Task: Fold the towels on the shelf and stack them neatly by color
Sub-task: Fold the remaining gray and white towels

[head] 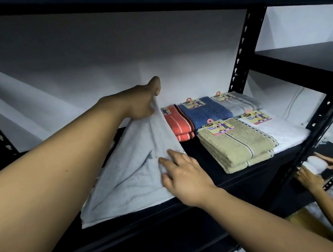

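A light grey towel (133,169) lies partly unfolded on the black shelf (205,154), its far corner lifted. My left hand (144,99) pinches that raised corner near the back wall. My right hand (184,175) lies with straight fingers on the towel's near right edge. To the right lie folded towels: orange striped (178,122), blue (203,111), grey striped (238,103), beige (238,145) and white (280,131), most with paper labels.
A black upright post (244,51) stands behind the stacks, another (323,119) at the front right. A white sheet (95,67) covers the back wall. Another person's hands (312,172) hold a white object on the neighbouring shelf, lower right.
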{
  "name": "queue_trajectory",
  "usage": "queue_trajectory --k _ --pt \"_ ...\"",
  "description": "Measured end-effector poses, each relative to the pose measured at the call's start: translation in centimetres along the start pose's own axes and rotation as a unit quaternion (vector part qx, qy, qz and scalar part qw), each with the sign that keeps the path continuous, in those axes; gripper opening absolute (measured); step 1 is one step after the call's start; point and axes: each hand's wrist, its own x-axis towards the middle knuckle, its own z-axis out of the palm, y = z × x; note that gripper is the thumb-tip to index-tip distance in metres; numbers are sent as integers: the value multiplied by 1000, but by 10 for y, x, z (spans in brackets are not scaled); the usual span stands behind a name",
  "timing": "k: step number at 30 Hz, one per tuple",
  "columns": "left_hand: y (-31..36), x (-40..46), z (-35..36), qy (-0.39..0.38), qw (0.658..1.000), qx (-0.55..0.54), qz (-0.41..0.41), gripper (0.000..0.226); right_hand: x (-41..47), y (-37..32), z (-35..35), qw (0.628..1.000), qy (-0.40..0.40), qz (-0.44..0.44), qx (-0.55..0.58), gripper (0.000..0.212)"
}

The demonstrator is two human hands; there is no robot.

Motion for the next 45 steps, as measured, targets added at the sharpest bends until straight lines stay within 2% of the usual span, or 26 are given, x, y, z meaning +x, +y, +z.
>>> queue_trajectory --k 4,8,14,18,20,23,25,29,32,38,40,43,45 --pt "8 4 4 106 994 -35 10 29 0 -1 -2 1000 -12 3 9 58" --pt "11 3 10 199 980 -19 22 15 0 -2 -6 999 -3 -6 -51 52" --pt "14 -17 16 208 977 20 51 19 4 -2 -14 995 -39 -58 -75 50" --pt "13 -28 16 237 970 22 43 19 8 -2 -24 989 -69 -50 -121 45" --pt "13 -31 18 245 969 6 41 21 11 -9 -29 989 -48 -49 -128 42" --pt "12 -35 24 246 968 -10 39 23 15 -32 -28 995 13 -73 -65 37" --pt "14 -37 26 249 968 -16 35 25 19 -45 -18 995 16 -91 -36 36" --pt "19 -41 28 250 967 -23 42 24 19 -52 3 998 -49 -49 -12 46" --pt "23 -43 27 250 967 -32 47 23 15 -50 10 996 -75 -52 -23 62" --pt "30 -43 33 234 970 -31 54 23 17 -48 -2 986 -151 -66 0 73" --pt "28 -43 35 239 969 -30 52 23 16 -41 -9 989 -122 -71 34 74" --pt "26 -43 37 244 968 -27 50 25 7 -25 -18 997 -48 -52 -28 56" --pt "26 -44 39 240 969 -23 49 26 0 -17 -21 998 -47 -24 -33 52"
